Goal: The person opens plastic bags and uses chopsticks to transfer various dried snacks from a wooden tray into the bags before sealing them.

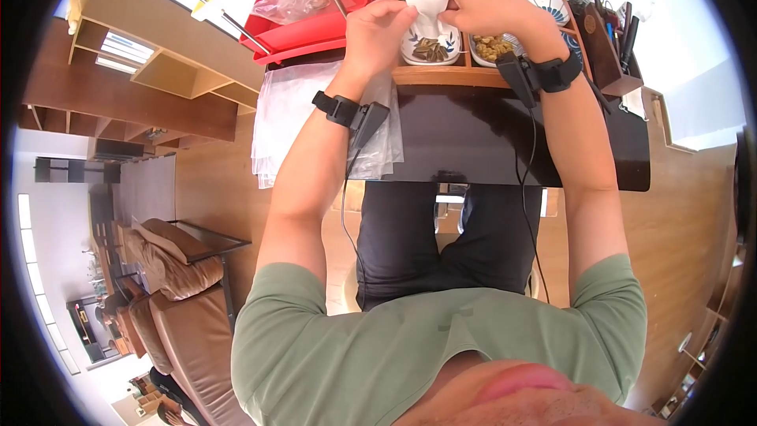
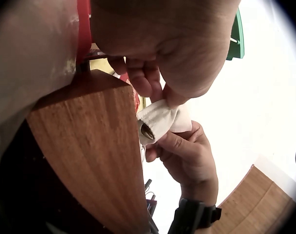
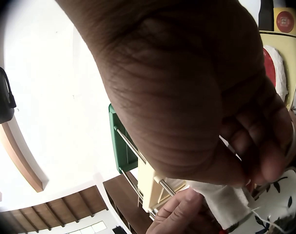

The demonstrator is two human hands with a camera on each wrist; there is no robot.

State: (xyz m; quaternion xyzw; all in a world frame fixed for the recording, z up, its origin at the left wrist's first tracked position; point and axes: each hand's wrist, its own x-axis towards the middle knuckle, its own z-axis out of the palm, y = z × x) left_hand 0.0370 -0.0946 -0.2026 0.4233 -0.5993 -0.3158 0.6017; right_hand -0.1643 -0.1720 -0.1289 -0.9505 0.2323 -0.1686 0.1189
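Both hands hold a small white cloth pouch (image 1: pixel 426 6) over the wooden compartment tray (image 1: pixel 441 75). My left hand (image 1: pixel 377 31) pinches its left edge between thumb and fingers. On the other side my right hand (image 1: pixel 493 8) grips it with thumb and fingertips. In the left wrist view the mouth of the pouch (image 2: pixel 162 117) shows something brown inside. A thin string (image 3: pixel 267 222) hangs from the pouch in the right wrist view. Just below sits a white leaf-patterned dish with brown dried pieces (image 1: pixel 430 50). Beside it, another dish holds yellowish-brown dried pieces (image 1: pixel 493 48).
A red bin (image 1: pixel 296 31) with crumpled clear plastic stands left of the tray. Clear plastic bags (image 1: pixel 292 126) lie at the dark table's left front. A brown pen holder (image 1: pixel 611 55) stands to the right, near a blue-patterned dish (image 1: pixel 544 0).
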